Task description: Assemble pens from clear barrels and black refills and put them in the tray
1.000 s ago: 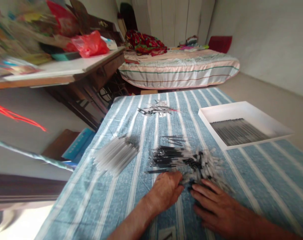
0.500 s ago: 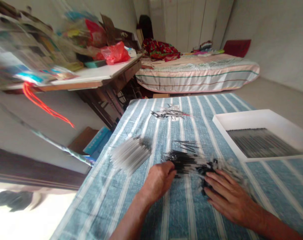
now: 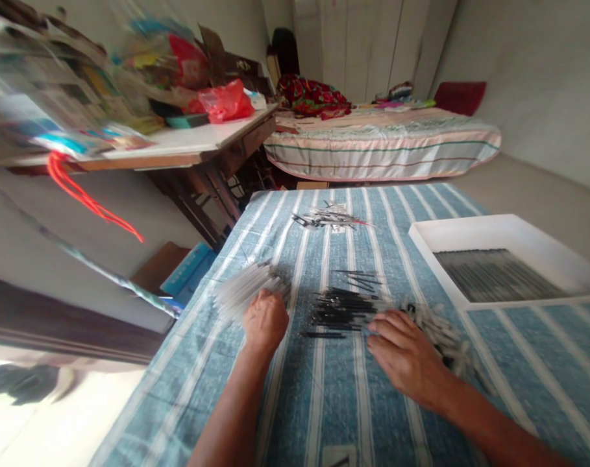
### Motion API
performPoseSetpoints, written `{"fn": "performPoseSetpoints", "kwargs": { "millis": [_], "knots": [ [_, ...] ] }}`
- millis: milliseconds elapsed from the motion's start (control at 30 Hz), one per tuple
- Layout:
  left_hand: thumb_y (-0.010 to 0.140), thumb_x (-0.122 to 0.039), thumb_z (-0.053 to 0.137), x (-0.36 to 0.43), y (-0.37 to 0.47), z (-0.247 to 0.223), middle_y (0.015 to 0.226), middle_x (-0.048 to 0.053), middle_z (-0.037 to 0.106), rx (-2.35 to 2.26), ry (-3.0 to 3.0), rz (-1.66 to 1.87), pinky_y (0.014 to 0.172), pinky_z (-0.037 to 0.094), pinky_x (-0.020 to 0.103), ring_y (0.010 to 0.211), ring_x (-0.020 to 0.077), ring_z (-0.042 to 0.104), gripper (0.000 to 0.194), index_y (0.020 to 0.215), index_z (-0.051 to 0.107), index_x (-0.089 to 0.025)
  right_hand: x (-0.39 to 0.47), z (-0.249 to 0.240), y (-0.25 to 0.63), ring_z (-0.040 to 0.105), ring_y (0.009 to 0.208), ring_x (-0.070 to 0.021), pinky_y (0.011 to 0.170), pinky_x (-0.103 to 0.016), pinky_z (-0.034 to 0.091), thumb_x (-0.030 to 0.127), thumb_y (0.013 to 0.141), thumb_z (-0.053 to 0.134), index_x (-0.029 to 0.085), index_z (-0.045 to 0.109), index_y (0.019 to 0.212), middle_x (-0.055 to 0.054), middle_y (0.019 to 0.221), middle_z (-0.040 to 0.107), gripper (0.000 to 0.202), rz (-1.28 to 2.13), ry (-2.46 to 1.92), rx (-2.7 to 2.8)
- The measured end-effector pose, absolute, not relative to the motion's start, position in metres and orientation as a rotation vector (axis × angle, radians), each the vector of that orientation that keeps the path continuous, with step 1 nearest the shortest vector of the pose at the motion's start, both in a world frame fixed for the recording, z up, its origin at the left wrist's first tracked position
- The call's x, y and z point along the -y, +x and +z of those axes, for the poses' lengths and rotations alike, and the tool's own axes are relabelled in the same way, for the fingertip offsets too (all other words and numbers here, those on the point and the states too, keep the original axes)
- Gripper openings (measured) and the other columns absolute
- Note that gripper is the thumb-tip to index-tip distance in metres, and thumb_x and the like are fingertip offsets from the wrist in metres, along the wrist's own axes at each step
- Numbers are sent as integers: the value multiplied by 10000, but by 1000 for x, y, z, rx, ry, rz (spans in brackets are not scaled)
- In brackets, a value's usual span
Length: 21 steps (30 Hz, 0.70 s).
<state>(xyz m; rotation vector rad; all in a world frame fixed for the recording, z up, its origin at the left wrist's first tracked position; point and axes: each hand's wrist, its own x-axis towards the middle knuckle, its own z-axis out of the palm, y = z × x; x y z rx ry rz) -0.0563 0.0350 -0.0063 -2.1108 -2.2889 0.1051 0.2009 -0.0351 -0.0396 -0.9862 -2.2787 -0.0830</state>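
My left hand (image 3: 265, 319) is closed, its knuckles up, at the near right edge of a pile of translucent whitish tubes (image 3: 239, 292); its fingertips are hidden. My right hand (image 3: 404, 350) lies at the right end of a heap of slim black rods (image 3: 343, 308), which look like pen refills. Its fingers bend down close together, the thumb is out of sight, and anything in its grasp is hidden. Just beyond this hand spreads a pile of small clear and black pieces (image 3: 441, 331), partly covered by it.
A white tray (image 3: 463, 259) holding rows of dark-cored sticks (image 3: 494, 275) stands at the right. Small loose parts (image 3: 326, 217) lie toward the far end of the striped cloth (image 3: 285, 415). A cluttered desk (image 3: 178, 146) is at the left, a bed (image 3: 382, 143) behind.
My left hand has moved left from the black rods to the translucent tubes. My right hand has shifted left off the small pieces, toward the rods, its fingers drawn in.
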Motion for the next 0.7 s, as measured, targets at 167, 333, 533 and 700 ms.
{"fn": "performPoseSetpoints", "kwargs": {
  "millis": [167, 333, 533, 700],
  "knots": [
    [843, -151, 416, -32, -53, -3, 942, 158, 627, 2233, -2162, 136, 713, 473, 363, 905, 304, 620, 243, 816, 657, -137, 25, -36, 182, 534, 973, -250, 925, -422, 413, 107, 807, 603, 147, 648, 711, -95, 907, 639, 114, -191, -1162, 2459],
    [864, -133, 389, -27, -46, -2, 935, 142, 626, 2166, -2255, 75, 770, 461, 348, 902, 269, 616, 233, 840, 620, -126, 23, -31, 165, 535, 961, -260, 892, -418, 420, 108, 785, 636, 144, 668, 668, -93, 876, 642, 126, -273, -1259, 2573],
    [840, -194, 471, -28, -50, -7, 761, 49, 618, 2204, -2502, -676, 676, 455, 280, 706, 180, 611, 126, 761, 566, -167, 18, -37, 166, 525, 854, -241, 840, -406, 432, 67, 768, 615, 143, 640, 648, -74, 768, 603, 145, -252, -1247, 2485],
    [812, -235, 509, -27, -55, -7, 733, 27, 643, 2314, -2767, -1228, 614, 469, 254, 661, 162, 615, 190, 948, 607, -146, 7, -37, 194, 512, 853, -217, 804, -355, 436, 39, 868, 438, 140, 643, 775, -85, 819, 605, 246, -164, -1106, 2287]
  ]
}}
